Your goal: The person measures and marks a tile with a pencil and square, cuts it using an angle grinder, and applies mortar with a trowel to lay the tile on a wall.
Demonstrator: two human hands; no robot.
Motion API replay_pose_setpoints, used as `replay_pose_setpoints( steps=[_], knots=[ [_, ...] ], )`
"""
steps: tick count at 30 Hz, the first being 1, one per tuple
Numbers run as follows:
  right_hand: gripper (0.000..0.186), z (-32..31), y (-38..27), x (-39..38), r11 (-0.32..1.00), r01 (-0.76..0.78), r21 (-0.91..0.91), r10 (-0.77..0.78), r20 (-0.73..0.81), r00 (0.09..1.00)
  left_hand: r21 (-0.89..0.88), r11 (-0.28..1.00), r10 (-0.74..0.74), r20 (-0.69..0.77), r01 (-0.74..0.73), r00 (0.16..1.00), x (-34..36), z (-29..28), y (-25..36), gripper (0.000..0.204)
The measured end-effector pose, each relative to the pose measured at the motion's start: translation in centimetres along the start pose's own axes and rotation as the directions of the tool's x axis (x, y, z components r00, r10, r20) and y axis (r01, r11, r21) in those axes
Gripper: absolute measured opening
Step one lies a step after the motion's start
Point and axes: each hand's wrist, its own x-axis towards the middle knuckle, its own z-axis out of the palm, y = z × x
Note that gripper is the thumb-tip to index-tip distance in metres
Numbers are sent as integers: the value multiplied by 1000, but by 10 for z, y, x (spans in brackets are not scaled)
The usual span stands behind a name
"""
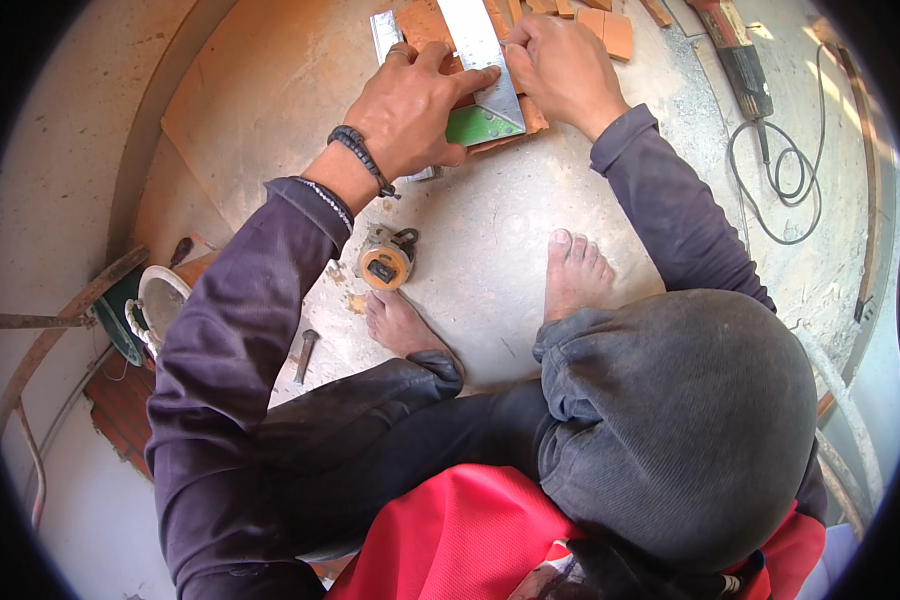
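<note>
A try square with a green stock (482,124) and a flat metal blade (473,38) lies across an orange clay tile (425,24) at the top of the head view. My left hand (402,108) holds it down, index finger on the blade and thumb beside the stock. To the right of the blade, my right hand (567,68) is closed in a pinch at the blade's edge. Whatever its fingers hold is too hidden to name. A pale metal bar (386,36) shows beyond my left fingers, partly covered.
Cut tile pieces (610,32) lie past my right hand. A corded power tool (738,62) rests at far right, its black cable (796,190) looped. A round orange-and-grey device (385,262) and a bolt-like metal piece (307,356) sit near my left foot. At left stands a white bucket (160,297).
</note>
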Motion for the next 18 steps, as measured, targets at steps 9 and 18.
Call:
replay_pose_setpoints(
  steps=[9,18],
  knots=[
    [17,-22,-30,13,993,-111,32,106,142,984,-5,999,32,4,-32,999,0,6,-4,77],
    [16,-32,-17,-38,997,25,-73,6,401,916,12,1000,11,17,-12,1000,-1,3,-6,73]
  ],
)
